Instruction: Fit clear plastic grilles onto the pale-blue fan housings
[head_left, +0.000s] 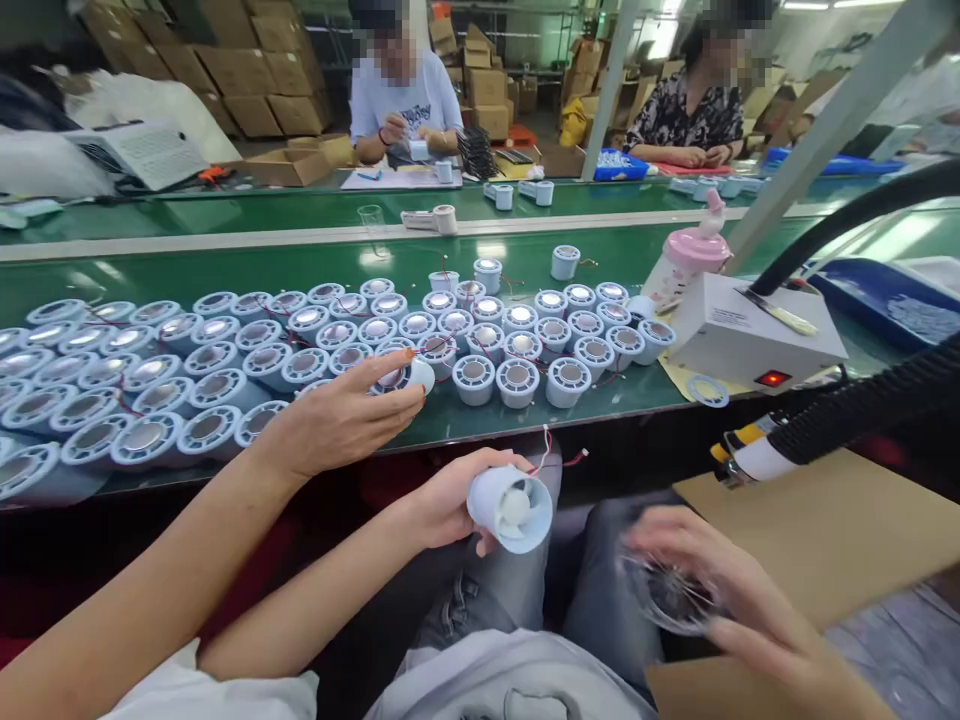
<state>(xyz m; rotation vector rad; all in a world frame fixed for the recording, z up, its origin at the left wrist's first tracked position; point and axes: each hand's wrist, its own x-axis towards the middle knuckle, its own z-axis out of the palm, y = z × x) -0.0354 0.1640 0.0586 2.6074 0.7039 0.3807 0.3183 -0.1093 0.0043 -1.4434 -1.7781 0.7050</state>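
My left hand (pixel 461 500) is wrapped round a light blue cylindrical fan housing (pixel 491 505) above my lap. Its open end faces me, and a small white fan shows inside. Red and white wires with small plugs stick out behind it. On the right, my right hand (pixel 705 575) grips a clear round grille-like cover (pixel 675 600) by its edge, over the cardboard. Motion smears this hand and the cover. Another person's hand (pixel 360 410) reaches in from the left and holds a similar blue housing (pixel 422 374) at the bench edge.
Rows of blue housings (pixel 517 378) with silver discs on top cover the green bench (pixel 637 400). A white box with a lit red switch (pixel 772 378), a pink-lidded cup (pixel 694 250) and a black hose (pixel 862 400) stand right. An open carton (pixel 840 510) lies below. Two people sit opposite.
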